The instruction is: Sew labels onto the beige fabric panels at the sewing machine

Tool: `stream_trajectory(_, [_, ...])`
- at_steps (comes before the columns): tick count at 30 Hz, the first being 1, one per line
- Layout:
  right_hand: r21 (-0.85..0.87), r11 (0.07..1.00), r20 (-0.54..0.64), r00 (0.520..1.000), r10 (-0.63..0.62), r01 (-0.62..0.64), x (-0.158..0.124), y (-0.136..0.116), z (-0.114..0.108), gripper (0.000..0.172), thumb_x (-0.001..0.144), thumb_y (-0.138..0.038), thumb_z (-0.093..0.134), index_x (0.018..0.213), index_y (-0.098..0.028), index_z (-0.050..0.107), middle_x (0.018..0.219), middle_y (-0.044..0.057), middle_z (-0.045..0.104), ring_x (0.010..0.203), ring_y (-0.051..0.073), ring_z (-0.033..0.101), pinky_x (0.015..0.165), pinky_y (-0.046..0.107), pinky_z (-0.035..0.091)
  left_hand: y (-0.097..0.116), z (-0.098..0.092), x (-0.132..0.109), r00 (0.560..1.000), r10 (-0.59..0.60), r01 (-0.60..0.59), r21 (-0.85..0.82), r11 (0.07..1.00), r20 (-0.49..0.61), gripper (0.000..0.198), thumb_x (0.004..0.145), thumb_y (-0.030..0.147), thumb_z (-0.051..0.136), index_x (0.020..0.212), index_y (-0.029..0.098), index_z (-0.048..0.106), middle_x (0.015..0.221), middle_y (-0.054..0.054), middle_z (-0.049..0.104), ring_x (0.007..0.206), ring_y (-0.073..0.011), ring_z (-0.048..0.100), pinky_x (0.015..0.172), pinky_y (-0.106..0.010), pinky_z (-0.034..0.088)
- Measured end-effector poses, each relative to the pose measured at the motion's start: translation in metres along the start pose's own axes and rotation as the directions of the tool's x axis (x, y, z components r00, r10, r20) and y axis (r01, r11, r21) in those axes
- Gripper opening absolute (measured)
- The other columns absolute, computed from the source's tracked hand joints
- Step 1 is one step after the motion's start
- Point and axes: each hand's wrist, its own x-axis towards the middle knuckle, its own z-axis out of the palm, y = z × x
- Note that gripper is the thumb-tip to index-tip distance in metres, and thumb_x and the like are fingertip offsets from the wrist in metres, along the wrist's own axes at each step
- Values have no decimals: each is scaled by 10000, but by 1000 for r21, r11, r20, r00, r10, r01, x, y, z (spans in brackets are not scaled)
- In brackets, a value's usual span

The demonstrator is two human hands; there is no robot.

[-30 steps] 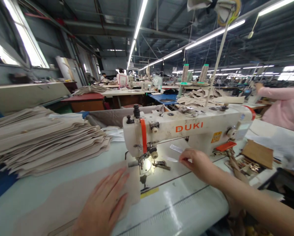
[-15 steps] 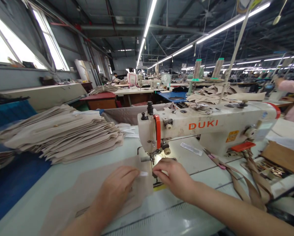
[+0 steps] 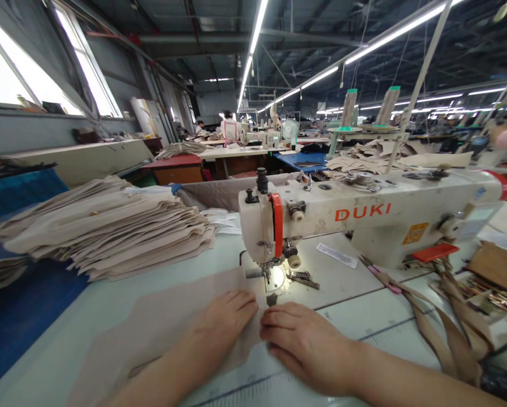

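A flat beige fabric piece (image 3: 168,311) lies on the pale table, its right part near the needle of a white sewing machine (image 3: 312,217). My left hand (image 3: 221,325) rests on the fabric, fingers bent and pressed together; whether it pinches anything is hidden. At the fabric's right edge, just in front of the needle plate (image 3: 275,278), is my right hand (image 3: 304,342), its fingers closed on that edge. The two hands nearly touch. The white tag seen earlier is not visible.
A tall stack of beige fabric pieces (image 3: 130,226) stands at the left. Right of the needle lie a white strip (image 3: 337,255), scissors (image 3: 380,274) and beige straps (image 3: 431,333). An open box with metal parts (image 3: 490,291) is at the far right.
My right hand has moved down, away from the needle, onto the fabric's edge. My left hand has shifted slightly right. The needle plate is now uncovered, and the view has shifted slightly.
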Motion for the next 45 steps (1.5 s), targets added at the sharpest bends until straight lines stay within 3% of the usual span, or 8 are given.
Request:
stream_trajectory(3, [11, 1000, 0, 1000, 12, -12, 0, -1, -1, 228, 974, -221, 487, 1108, -148, 657, 1168, 101, 669, 1130, 208, 568, 1049, 333, 415, 2, 1, 3, 1000, -19, 20, -40, 999, 19, 340, 795, -42, 442, 963, 191, 623, 1008, -44, 684, 915, -198, 643, 821, -334, 548])
stream_trajectory(7, [22, 1000, 5, 1000, 19, -19, 2, -2, -2, 220, 972, -210, 482, 1091, -153, 658, 1151, 102, 671, 1107, 207, 578, 1026, 326, 430, 1, 5, 7, 999, 21, -22, -19, 1000, -35, 284, 798, -51, 486, 908, 187, 596, 938, -40, 667, 852, -204, 637, 783, -337, 551])
stream_trajectory(25, [-10, 1000, 22, 1000, 9, -9, 4, -2, -2, 229, 972, -188, 468, 1083, -124, 659, 1131, 119, 680, 1109, 210, 593, 1030, 304, 433, 0, 22, 4, 973, 105, -80, 126, 989, -207, 424, 830, -31, 347, 1132, 169, 568, 1011, -53, 701, 934, -189, 664, 904, -335, 541])
stream_trajectory(37, [-32, 999, 24, 1000, 3, -2, 4, -3, -4, 235, 964, -181, 480, 1088, -103, 664, 1146, 117, 679, 1105, 216, 594, 1036, 299, 428, 0, 23, 7, 951, 119, -89, 115, 989, -285, 438, 837, -40, 312, 1112, 174, 579, 984, -43, 703, 905, -182, 665, 887, -321, 558])
stream_trajectory(45, [-27, 998, 26, 998, 65, -65, 6, 2, -9, 190, 942, -167, 517, 1060, -127, 661, 1100, 92, 678, 1062, 204, 590, 1024, 293, 414, -3, 27, 1, 978, 73, -59, 77, 995, -194, 439, 815, -37, 363, 1121, 171, 599, 1035, -65, 716, 961, -191, 673, 909, -348, 563])
